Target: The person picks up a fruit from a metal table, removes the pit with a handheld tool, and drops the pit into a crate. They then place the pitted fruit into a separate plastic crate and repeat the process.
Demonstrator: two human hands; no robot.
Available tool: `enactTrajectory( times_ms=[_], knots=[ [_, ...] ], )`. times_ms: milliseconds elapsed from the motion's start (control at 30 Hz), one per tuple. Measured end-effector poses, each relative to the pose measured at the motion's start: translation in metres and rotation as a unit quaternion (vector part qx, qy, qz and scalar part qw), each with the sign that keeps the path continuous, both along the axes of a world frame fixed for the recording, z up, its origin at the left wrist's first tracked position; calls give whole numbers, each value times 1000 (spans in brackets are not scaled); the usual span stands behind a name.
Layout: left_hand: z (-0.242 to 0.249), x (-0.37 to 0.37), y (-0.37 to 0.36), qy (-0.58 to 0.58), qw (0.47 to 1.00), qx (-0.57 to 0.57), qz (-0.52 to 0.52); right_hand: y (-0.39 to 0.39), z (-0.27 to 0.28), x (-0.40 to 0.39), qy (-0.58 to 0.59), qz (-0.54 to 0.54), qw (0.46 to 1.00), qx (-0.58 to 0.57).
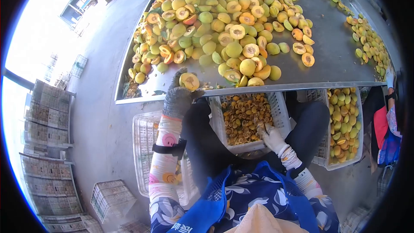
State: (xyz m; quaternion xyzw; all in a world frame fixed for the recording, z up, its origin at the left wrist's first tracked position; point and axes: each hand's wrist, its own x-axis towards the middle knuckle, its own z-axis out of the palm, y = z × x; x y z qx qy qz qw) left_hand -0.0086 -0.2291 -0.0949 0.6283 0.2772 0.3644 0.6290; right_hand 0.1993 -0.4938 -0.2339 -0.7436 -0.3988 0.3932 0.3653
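Note:
My left hand [179, 97], in a dark, soiled glove, is closed on a halved yellow fruit [189, 81] with its cut face up, at the front edge of the metal table [194, 91]. A large heap of halved green and orange fruit [233, 30] lies on the table beyond it. My right hand [272, 139], in a whitish glove, is low over the right side of a white crate [282, 116] between my legs. Small brown and orange pieces [246, 114] fill that crate. Whether the right fingers hold anything is hidden.
Another crate [139, 140] stands under my left arm, and a crate of yellow-green fruit [344, 125] is at my right. A co-worker [391, 121] sits at the far right beside a smaller pile [371, 43]. Stacked crates [49, 121] line the left.

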Motion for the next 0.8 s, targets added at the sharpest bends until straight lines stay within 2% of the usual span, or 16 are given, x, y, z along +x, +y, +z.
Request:
enactTrajectory(
  times_ms=[67, 100, 133, 167, 267, 300, 367, 467, 500, 633, 733, 800],
  knots=[
    [0, -3, -28, -93, 991, -96, 0, 4, -4, 1, -42, 4, 996, 83],
    [-4, -2, -39, -175, 950, -256, -14, 9, 12, -3, -40, -1, 993, 109],
    [-9, 1, -50, -252, 876, -409, -29, 18, 44, -10, -40, -10, 990, 135],
    [-14, 7, -60, -253, 872, -419, -3, 24, 72, -18, -40, -19, 986, 159],
    [-21, 28, -82, -255, 860, -437, 66, 32, 124, -41, 11, 109, 976, 188],
    [-26, 34, -86, -249, 870, -414, 99, 36, 131, -49, -34, 102, 972, 208],
    [-40, 39, -87, -146, 964, -191, 115, 44, 142, -60, -125, 86, 957, 245],
    [-32, 45, -96, -121, 984, -63, 111, 58, 137, -65, -177, 92, 957, 212],
    [-26, 45, -101, -89, 988, 13, 123, 61, 132, -67, -163, 76, 959, 219],
    [-52, 47, -93, 22, 948, 231, 219, 67, 127, -72, -111, 51, 967, 223],
    [-48, 41, -100, 167, 861, 408, 254, 66, 128, -71, -90, 64, 974, 198],
    [-44, 43, -103, 133, 844, 449, 262, 66, 126, -68, -112, 78, 975, 176]
  ],
)
